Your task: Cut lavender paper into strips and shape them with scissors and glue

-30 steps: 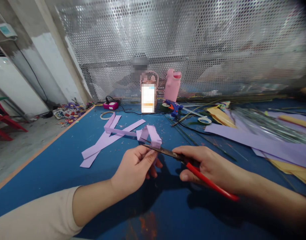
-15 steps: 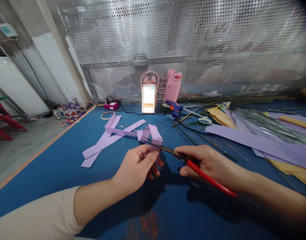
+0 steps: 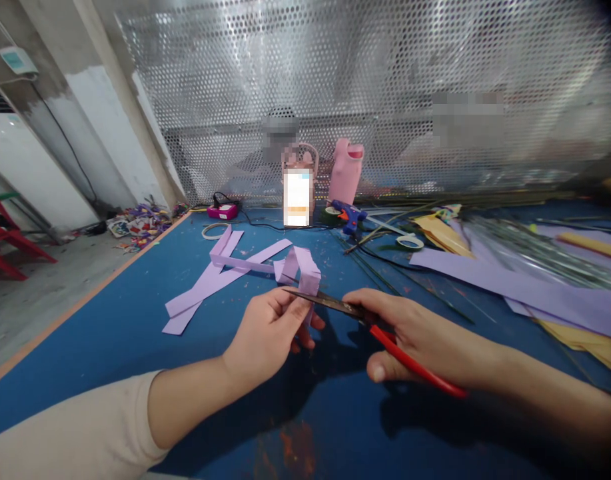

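L hand [image 3: 268,330] pinching purple strip [image 3: 309,269], mostly fwd of hands; R hand [image 3: 420,333] gripping scissors [image 3: 352,309].

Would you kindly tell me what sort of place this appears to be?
Probably a craft workspace: a blue table bears purple strips and a glue gun, with red-handled scissors in hand.

Backdrop: silvery perforated metal panel [image 3: 410,67] is rising.
Far side: tall pink container [image 3: 345,179] is standing near bright rectangular screen [image 3: 297,192].
Floor: red plastic chair [image 3: 2,262] is standing at left.
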A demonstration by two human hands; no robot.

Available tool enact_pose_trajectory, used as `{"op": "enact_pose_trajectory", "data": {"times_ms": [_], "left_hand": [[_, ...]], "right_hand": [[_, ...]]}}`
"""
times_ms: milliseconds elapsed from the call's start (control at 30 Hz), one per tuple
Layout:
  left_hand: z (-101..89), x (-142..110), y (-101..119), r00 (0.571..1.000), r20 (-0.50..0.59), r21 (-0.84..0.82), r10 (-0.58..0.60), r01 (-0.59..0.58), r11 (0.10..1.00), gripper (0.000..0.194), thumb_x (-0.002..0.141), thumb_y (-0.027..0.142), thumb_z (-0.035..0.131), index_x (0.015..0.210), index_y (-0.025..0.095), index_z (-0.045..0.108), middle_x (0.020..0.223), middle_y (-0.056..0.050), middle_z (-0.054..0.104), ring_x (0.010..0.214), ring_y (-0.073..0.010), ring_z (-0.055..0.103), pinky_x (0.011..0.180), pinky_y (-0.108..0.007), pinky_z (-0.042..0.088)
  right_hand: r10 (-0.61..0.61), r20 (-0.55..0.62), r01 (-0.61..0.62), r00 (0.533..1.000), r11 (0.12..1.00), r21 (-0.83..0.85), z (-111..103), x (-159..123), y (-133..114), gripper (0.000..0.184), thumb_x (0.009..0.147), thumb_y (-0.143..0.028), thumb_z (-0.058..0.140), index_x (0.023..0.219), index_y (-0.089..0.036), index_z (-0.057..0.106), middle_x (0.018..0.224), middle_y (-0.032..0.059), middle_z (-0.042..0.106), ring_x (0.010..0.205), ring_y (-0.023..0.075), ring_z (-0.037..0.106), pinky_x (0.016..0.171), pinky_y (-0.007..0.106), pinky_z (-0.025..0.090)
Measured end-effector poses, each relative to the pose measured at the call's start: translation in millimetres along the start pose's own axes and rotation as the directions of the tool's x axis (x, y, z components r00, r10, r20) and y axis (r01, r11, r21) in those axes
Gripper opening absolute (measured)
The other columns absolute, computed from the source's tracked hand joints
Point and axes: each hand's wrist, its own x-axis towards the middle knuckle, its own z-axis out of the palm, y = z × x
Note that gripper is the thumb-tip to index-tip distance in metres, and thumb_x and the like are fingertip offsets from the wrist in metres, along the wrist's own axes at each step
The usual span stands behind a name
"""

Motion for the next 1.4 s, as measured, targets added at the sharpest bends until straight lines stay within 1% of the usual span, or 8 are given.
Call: {"op": "enact_pose_trajectory", "data": {"times_ms": [200, 467, 667, 800, 933, 1133, 1300, 1400], "left_hand": [[-1.5, -1.2, -1.1, 0.999, 0.035, 0.087, 0.029, -0.031, 0.996, 0.030, 0.088, 0.038, 0.050, 0.076, 0.014, 0.064, 0.070, -0.003, 0.069, 0.051, -0.0086, 0.058, 0.045, -0.017, 0.041], [-1.9, -1.5, -2.6, 0.998, 0.041, 0.093, 0.054, -0.058, 0.994, 0.033, 0.087, 0.040, 0.051, 0.073, 0.015, 0.064, 0.066, -0.003, 0.068, 0.051, -0.0100, 0.059, 0.046, -0.019, 0.041], [-1.5, -2.3, -1.7, 0.996, 0.051, 0.084, 0.070, -0.074, 0.994, 0.031, 0.088, 0.039, 0.051, 0.074, 0.015, 0.063, 0.069, -0.003, 0.069, 0.052, -0.0094, 0.058, 0.047, -0.018, 0.041], [-2.0, -2.6, -1.5, 0.996, 0.058, 0.101, 0.069, -0.075, 0.992, 0.033, 0.089, 0.040, 0.050, 0.073, 0.015, 0.064, 0.067, -0.003, 0.068, 0.052, -0.0093, 0.058, 0.047, -0.018, 0.041], [-1.7, -2.9, -1.0, 0.997, 0.046, 0.096, 0.062, -0.066, 0.993, 0.032, 0.088, 0.041, 0.050, 0.072, 0.015, 0.063, 0.068, -0.003, 0.069, 0.052, -0.0103, 0.059, 0.046, -0.019, 0.042], [-1.7, -3.4, -0.7, 0.996, 0.055, 0.075, 0.066, -0.070, 0.995, 0.028, 0.089, 0.039, 0.050, 0.075, 0.016, 0.061, 0.070, -0.002, 0.069, 0.052, -0.0091, 0.059, 0.046, -0.017, 0.041], [-2.3, -1.8, -1.7, 0.997, 0.073, 0.045, 0.027, -0.031, 0.998, 0.026, 0.089, 0.038, 0.050, 0.078, 0.016, 0.060, 0.074, -0.001, 0.069, 0.054, -0.0079, 0.059, 0.046, -0.016, 0.040], [-2.2, -0.7, -2.0, 0.996, 0.085, 0.036, 0.005, -0.008, 0.999, 0.025, 0.089, 0.037, 0.050, 0.081, 0.016, 0.061, 0.073, -0.001, 0.067, 0.054, -0.0079, 0.059, 0.045, -0.016, 0.039]], "right_hand": [[-0.016, 0.015, 0.016, 1.000, 0.999, 0.034, 0.8, -0.2, 1.2, 0.071, 0.066, -0.067, 0.067, 0.116, -0.017, 0.057, 0.088, 0.0052, 0.063, 0.070, 0.0207, 0.057, 0.064, 0.030, 0.047], [-0.053, 0.018, 0.051, 0.998, 0.996, 0.075, -0.9, -0.8, -0.6, 0.060, 0.072, -0.065, 0.064, 0.110, -0.018, 0.059, 0.077, 0.0009, 0.059, 0.064, 0.0166, 0.051, 0.057, 0.024, 0.040], [-0.049, 0.046, 0.044, 0.998, 0.994, 0.097, -2.6, -0.8, -1.6, 0.053, 0.073, -0.060, 0.066, 0.105, -0.019, 0.060, 0.072, -0.0019, 0.054, 0.062, 0.0149, 0.048, 0.055, 0.023, 0.038], [-0.011, 0.049, 0.005, 0.999, 0.993, 0.114, -2.3, -0.4, -4.8, 0.046, 0.075, -0.058, 0.065, 0.099, -0.019, 0.062, 0.071, -0.0021, 0.055, 0.062, 0.0145, 0.049, 0.054, 0.022, 0.039], [0.011, 0.063, -0.020, 0.998, 0.989, 0.147, -0.8, 0.5, -6.9, 0.042, 0.078, -0.058, 0.061, 0.093, -0.018, 0.062, 0.068, -0.0022, 0.053, 0.058, 0.0132, 0.047, 0.051, 0.021, 0.038], [-0.004, 0.037, -0.002, 0.999, 0.990, 0.141, 1.1, 1.3, -5.4, 0.041, 0.079, -0.058, 0.059, 0.084, -0.018, 0.058, 0.064, -0.0033, 0.051, 0.055, 0.0118, 0.043, 0.049, 0.021, 0.035], [-0.009, 0.033, 0.004, 0.999, 0.992, 0.126, 0.8, 2.1, -4.0, 0.033, 0.081, -0.052, 0.061, 0.084, -0.019, 0.058, 0.065, -0.0040, 0.051, 0.056, 0.0116, 0.044, 0.050, 0.021, 0.034], [0.004, 0.040, -0.009, 0.999, 0.993, 0.120, 0.6, 2.1, -3.6, 0.032, 0.082, -0.051, 0.060, 0.084, -0.019, 0.057, 0.065, -0.0040, 0.051, 0.056, 0.0119, 0.045, 0.051, 0.021, 0.035]]}}
